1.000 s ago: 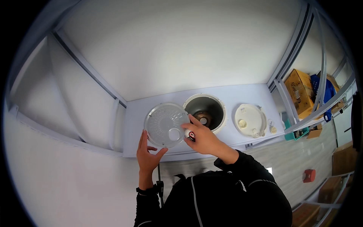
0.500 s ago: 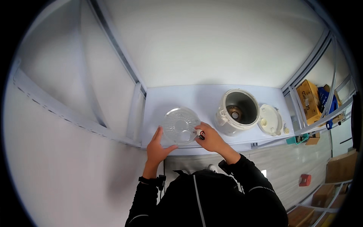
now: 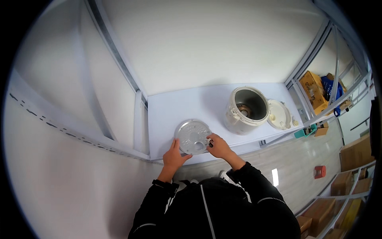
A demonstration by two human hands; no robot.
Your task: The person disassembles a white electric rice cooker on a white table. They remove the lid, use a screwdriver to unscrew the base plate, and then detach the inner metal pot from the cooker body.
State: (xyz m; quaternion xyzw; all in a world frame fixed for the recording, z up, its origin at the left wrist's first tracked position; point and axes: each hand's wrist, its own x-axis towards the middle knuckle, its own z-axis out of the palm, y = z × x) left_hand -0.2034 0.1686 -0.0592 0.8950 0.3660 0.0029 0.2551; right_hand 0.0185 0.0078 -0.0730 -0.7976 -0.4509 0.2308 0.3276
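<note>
A round silver metal inner lid [image 3: 193, 133] with a hole near its front edge lies at the front of the white shelf. My left hand [image 3: 174, 156] grips its left front rim, thumb along the front and fingers at the side. At the right rim, my right hand [image 3: 221, 148] is closed around a small black-and-white object [image 3: 210, 142] whose kind I cannot make out; its tip meets the lid's edge. Right of the lid stands an open cream rice cooker body [image 3: 235, 122] with a grey interior. Beside that lies a cream cooker lid [image 3: 280, 114].
A small cream part [image 3: 295, 123] sits at the right end of the white shelf [image 3: 167, 105]. Grey metal posts [image 3: 141, 103] frame it. Beyond are a yellow carton [image 3: 313, 92], a teal basket [image 3: 305, 132], a red stool [image 3: 319, 172] and racked cardboard boxes [image 3: 342, 183].
My view has shifted and turned slightly, so the shelf appears tilted. Both hands stay at the metal lid's rim, and the lid now appears flatter against the shelf.
</note>
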